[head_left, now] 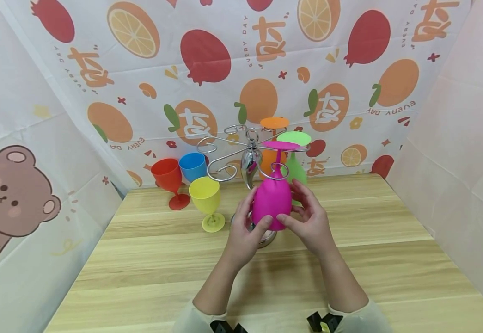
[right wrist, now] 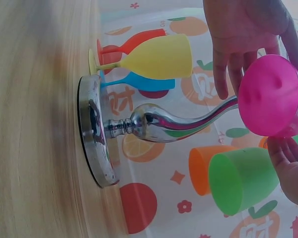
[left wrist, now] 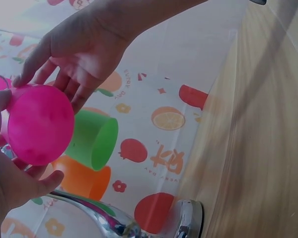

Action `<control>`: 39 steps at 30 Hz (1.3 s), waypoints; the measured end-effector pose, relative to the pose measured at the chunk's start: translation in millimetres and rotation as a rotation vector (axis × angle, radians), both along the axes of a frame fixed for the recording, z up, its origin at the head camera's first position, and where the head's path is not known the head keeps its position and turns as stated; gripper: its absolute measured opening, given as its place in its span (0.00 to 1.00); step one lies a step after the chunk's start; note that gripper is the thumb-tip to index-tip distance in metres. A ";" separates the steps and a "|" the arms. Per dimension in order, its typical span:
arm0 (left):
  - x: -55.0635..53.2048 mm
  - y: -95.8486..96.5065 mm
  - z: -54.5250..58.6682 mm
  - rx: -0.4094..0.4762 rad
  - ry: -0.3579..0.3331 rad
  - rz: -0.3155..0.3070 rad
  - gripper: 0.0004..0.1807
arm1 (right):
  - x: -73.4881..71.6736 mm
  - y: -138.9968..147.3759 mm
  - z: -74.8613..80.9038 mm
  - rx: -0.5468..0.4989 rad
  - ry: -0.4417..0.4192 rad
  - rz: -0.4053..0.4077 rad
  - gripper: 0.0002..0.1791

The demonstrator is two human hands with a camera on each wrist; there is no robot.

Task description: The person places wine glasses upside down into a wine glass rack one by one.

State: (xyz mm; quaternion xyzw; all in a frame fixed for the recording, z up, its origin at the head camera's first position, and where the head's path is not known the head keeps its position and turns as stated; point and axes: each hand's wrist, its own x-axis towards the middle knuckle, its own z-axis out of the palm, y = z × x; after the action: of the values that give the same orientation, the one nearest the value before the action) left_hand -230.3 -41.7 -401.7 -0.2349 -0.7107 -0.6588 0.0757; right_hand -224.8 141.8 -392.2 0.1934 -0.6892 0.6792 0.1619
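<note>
A magenta goblet [head_left: 272, 203] hangs upside down at the front right of a chrome stemware rack [head_left: 249, 166], its stem by a wire loop and its foot above the wire. My left hand [head_left: 243, 233] grips the left side of its bowl, thumb near the rim. On the other side my right hand [head_left: 314, 224] holds the bowl, thumb in front and fingers behind. The left wrist view looks into the bowl's open mouth [left wrist: 41, 125]. Behind it, a green goblet [head_left: 297, 169] and an orange goblet [head_left: 274, 122] hang upside down from the rack.
Left of the rack, a red goblet [head_left: 168, 173], a blue goblet [head_left: 193, 166] and a yellow goblet [head_left: 205, 196] stand upright on the wooden table [head_left: 149, 273]. The rack's round chrome base [right wrist: 94, 131] rests on the table. A fruit-print cloth [head_left: 233, 92] hangs behind.
</note>
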 end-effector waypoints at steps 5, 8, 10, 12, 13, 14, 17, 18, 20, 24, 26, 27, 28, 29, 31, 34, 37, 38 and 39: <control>-1.8 -3.3 1.7 0.065 -0.055 -0.005 0.36 | -1.2 0.4 -1.3 0.007 0.017 0.018 0.38; -1.9 -4.8 2.8 0.086 -0.063 0.001 0.36 | -1.7 0.8 -2.1 0.031 0.041 0.031 0.35; -1.5 -5.4 3.5 0.094 -0.067 -0.002 0.36 | -1.6 0.9 -2.2 0.050 0.058 0.033 0.34; -1.0 -5.8 4.3 0.108 -0.075 -0.014 0.37 | -1.0 0.9 -1.9 0.062 0.060 0.026 0.34; -0.7 -6.0 4.7 0.115 -0.082 -0.020 0.37 | -0.6 0.9 -1.4 0.066 0.060 0.024 0.34; -0.5 -6.1 5.1 0.122 -0.085 -0.025 0.37 | -0.2 0.8 -0.9 0.067 0.057 0.023 0.34; -0.5 -6.4 5.9 0.144 -0.090 -0.043 0.37 | 1.0 0.4 0.8 0.066 0.048 0.026 0.34; -0.6 -6.6 6.0 0.148 -0.090 -0.048 0.37 | 1.2 0.2 1.2 0.064 0.046 0.029 0.34; -0.7 -7.0 6.1 0.155 -0.091 -0.052 0.38 | 1.5 0.2 1.8 0.063 0.047 0.033 0.34; -0.7 -8.3 5.9 0.159 -0.104 -0.055 0.39 | 1.8 0.6 1.4 0.074 0.060 0.033 0.34; -0.8 -8.8 5.9 0.158 -0.109 -0.057 0.39 | 1.9 0.7 1.3 0.079 0.068 0.031 0.34; -0.8 -9.1 5.9 0.156 -0.108 -0.059 0.40 | 2.0 0.6 1.5 0.082 0.071 0.031 0.35; -0.8 -9.3 6.1 0.154 -0.106 -0.061 0.40 | 2.1 0.5 1.8 0.084 0.073 0.031 0.35; -0.7 -9.5 6.1 0.153 -0.104 -0.064 0.40 | 2.1 0.5 2.2 0.083 0.073 0.031 0.35; -0.6 -9.8 6.1 0.147 -0.090 -0.070 0.39 | 2.3 0.5 2.6 0.086 0.071 0.036 0.37; -0.8 -10.3 5.5 0.137 -0.059 -0.078 0.39 | 2.6 1.1 3.1 0.099 0.062 0.045 0.39; -1.1 -10.7 4.2 0.122 -0.015 -0.083 0.40 | 2.8 1.9 3.1 0.117 0.051 0.060 0.42; -1.3 -10.7 4.0 0.119 -0.002 -0.086 0.41 | 2.8 2.1 3.2 0.119 0.049 0.067 0.43; -1.6 -10.8 3.5 0.116 0.012 -0.089 0.41 | 2.8 2.4 3.1 0.121 0.046 0.072 0.43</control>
State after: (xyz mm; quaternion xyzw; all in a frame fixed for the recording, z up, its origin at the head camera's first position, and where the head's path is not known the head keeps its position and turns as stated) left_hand -231.9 -52.5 -398.2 -0.2653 -0.6598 -0.7001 0.0642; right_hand -222.0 144.2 -389.1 0.2430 -0.7176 0.6373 0.1410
